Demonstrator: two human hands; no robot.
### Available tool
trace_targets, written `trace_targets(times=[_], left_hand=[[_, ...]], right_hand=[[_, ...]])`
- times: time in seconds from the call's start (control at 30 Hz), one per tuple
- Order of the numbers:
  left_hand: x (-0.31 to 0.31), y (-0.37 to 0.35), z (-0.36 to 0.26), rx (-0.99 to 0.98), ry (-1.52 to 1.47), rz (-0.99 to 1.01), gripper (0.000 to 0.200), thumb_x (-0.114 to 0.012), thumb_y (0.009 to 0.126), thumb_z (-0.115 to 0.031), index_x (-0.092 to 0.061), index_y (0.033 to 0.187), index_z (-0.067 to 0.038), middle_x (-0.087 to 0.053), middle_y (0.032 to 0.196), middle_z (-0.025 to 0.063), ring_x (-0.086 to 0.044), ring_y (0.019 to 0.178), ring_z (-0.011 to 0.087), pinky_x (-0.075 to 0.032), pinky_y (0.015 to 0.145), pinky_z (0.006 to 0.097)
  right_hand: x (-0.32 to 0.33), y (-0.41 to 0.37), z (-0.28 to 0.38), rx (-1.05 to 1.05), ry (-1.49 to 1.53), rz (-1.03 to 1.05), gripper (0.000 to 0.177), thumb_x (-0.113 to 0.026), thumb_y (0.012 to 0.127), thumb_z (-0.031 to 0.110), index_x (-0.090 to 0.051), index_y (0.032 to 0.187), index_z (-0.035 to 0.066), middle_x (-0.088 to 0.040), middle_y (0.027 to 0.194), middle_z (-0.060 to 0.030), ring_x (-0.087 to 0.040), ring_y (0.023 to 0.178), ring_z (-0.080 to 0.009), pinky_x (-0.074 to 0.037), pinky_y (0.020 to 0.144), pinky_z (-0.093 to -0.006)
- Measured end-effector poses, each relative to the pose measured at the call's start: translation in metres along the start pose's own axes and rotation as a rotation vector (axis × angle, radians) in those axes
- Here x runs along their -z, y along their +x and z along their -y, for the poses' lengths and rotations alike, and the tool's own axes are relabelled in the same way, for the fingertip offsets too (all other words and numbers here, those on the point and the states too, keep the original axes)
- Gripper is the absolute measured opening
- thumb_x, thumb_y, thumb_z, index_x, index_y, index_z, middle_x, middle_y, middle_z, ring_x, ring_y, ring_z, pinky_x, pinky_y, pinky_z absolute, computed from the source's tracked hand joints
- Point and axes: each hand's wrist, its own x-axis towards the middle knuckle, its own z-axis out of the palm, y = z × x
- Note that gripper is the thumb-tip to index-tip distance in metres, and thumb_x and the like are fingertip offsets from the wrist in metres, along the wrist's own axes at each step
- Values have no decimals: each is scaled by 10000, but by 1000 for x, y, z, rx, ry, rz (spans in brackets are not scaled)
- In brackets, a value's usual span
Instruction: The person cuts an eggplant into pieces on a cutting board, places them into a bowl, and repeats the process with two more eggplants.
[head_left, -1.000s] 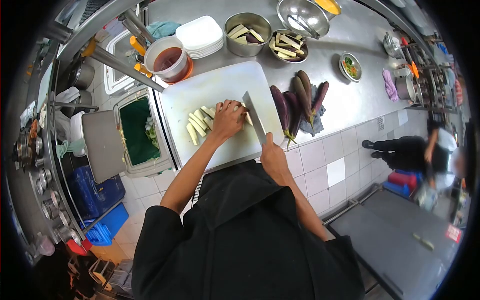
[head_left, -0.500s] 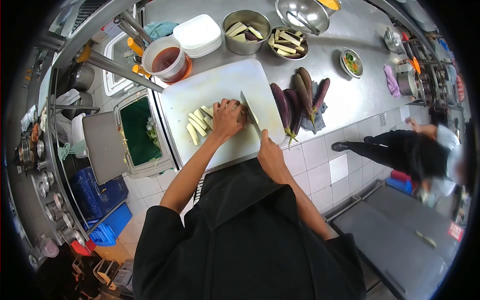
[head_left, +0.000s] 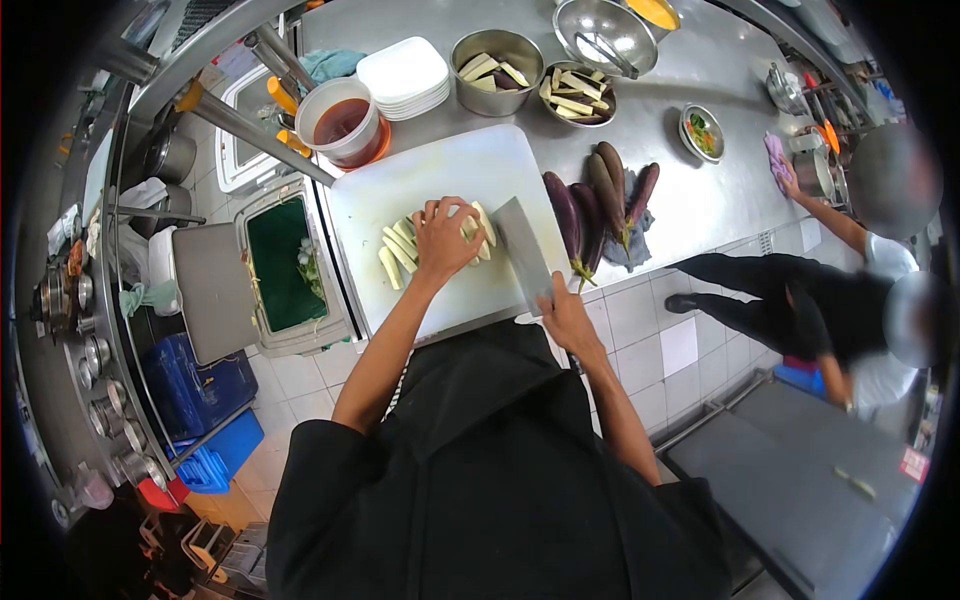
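Observation:
On the white cutting board (head_left: 370, 190) lie pale eggplant strips (head_left: 391, 266). My left hand (head_left: 445, 243) is closed over some of them, its fingers curled around their far ends. A cleaver (head_left: 523, 250) is in my right hand (head_left: 572, 322), gripped by the handle. Its broad blade shows its flat side, apart from the strips and to their right. Several whole purple eggplants (head_left: 590, 215) rest right of the board, partly on a grey cloth (head_left: 638, 245).
Beyond the board stand a metal pot (head_left: 468, 100) and a bowl (head_left: 580, 118) of cut eggplant, stacked white trays (head_left: 405, 70) and a tub of reddish liquid (head_left: 345, 130). A green-lined bin (head_left: 285, 265) is at left. At right, a person's hand (head_left: 790, 185) touches a purple cloth (head_left: 776, 160).
The cleaver has moved right, away from my left hand, and its blade has turned to show its face. More strips show beside my fingers. The person at right now reaches to the purple cloth.

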Motion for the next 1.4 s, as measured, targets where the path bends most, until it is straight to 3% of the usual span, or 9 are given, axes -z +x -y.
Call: trace_targets(times=[0.1, 0.13, 0.17, 0.23, 0.27, 0.43, 0.63, 1.03, 1.4], left_hand=[[16, -4, 15, 54, -69, -131, 233, -776, 778, -307, -726, 981, -203, -612, 1202, 26, -519, 1173, 265, -348, 970, 449], [21, -10, 23, 95, -90, -247, 261, -784, 792, -315, -723, 1013, -191, -602, 1236, 53, -511, 1217, 281, -346, 1003, 462], [28, -19, 32, 98, -87, -244, 261, -784, 792, -315, -723, 1013, -191, -602, 1236, 53, -511, 1217, 281, -346, 1003, 462], [37, -39, 52, 349, -69, -444, 442, -770, 827, -426, -684, 1169, -158, -516, 1364, 155, -460, 1296, 334, -310, 1062, 521], [36, -51, 57, 345, -70, -439, 442, -770, 827, -426, -684, 1169, -158, -516, 1364, 155, -460, 1296, 334, -310, 1062, 521], [10, -71, 49, 290, 42, -272, 722, -759, 831, -490, -533, 1406, -117, -392, 1495, 239, -334, 1413, 426, -232, 1147, 594], [-14, -34, 0, 108, -124, -226, 780, -819, 771, -483, -546, 1399, -109, -390, 1504, 261, -355, 1392, 460, -299, 1141, 559], [-29, -4, -38, 121, -504, -247, 628, -850, 737, -306, -629, 1293, -113, -393, 1512, 211, -434, 1358, 401, -413, 1087, 477], [25, 226, -46, -207, -293, -302, 648, -821, 753, -491, -667, 1251, -106, -544, 1390, 206, -542, 1272, 376, -456, 1049, 440]], right_hand=[[12, -3, -8, -27, 148, -119, 375, -610, 950, 181, -414, 1195, -24, -600, 738, -343, -619, 765, -556, -442, 665, -595], [14, -4, -12, -100, 251, -148, 384, -625, 967, 195, -453, 1248, -1, -610, 687, -243, -641, 581, -399, -462, 532, -494], [18, -4, -18, -102, 253, -144, 384, -625, 967, 195, -453, 1248, -1, -610, 687, -243, -641, 581, -399, -462, 532, -494], [28, 0, -30, -260, 594, -68, 435, -627, 975, 138, -440, 1360, 63, -586, 716, -76, -436, 392, -100, -375, 367, -300], [26, 3, -37, -246, 663, -86, 408, -603, 984, 95, -445, 1360, 79, -562, 739, -47, -386, 372, -75, -355, 341, -267], [0, 11, -47, -267, 759, -68, 418, -620, 984, 132, -433, 1356, 89, -542, 716, -35, -375, 366, -80, -347, 327, -268], [-37, 26, -17, -223, 504, 113, 480, -625, 967, 200, -388, 1337, 8, -583, 603, -99, -512, 398, -166, -404, 376, -337], [-26, 29, 26, -204, 421, 75, 427, -615, 977, 167, -382, 1296, 2, -531, 567, -83, -487, 374, -163, -392, 353, -339], [80, 113, 100, -17, 729, -113, 265, -591, 952, 73, -445, 1165, 10, -515, 624, -59, -488, 418, -144, -404, 390, -321]])
